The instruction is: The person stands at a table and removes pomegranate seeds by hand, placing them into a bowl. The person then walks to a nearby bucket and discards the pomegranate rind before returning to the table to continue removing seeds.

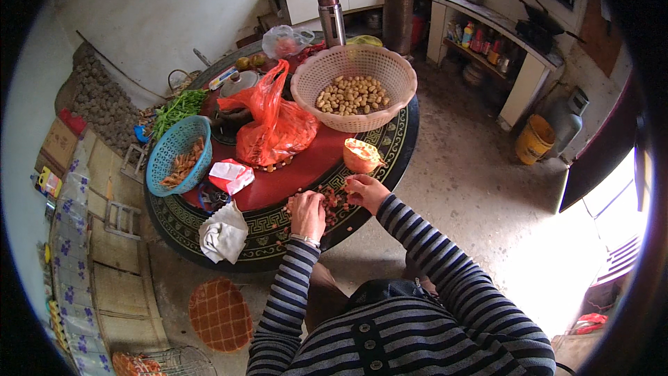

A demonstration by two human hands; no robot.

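Note:
My left hand (pixel 308 215) rests palm down on the left side of a scatter of small pinkish-red pieces (pixel 334 204) at the near edge of the round table (pixel 261 222). What lies under its fingers is hidden. My right hand (pixel 367 192) is over the right side of the scatter, thumb and fingers drawn together; whether a piece is between them is too small to tell. Just beyond it stands a small orange-and-white pomegranate-like shell or bag (pixel 361 156). A white cloth (pixel 224 233) hangs at the table's edge, left of my left hand.
A pink plastic basket (pixel 355 120) of small potato-like roots stands at the back right. Red plastic bag (pixel 276 130), red-and-white packet (pixel 231 176), blue basket (pixel 180 188) and steel thermos (pixel 332 21) share the table. A round stool (pixel 220 314) stands below left.

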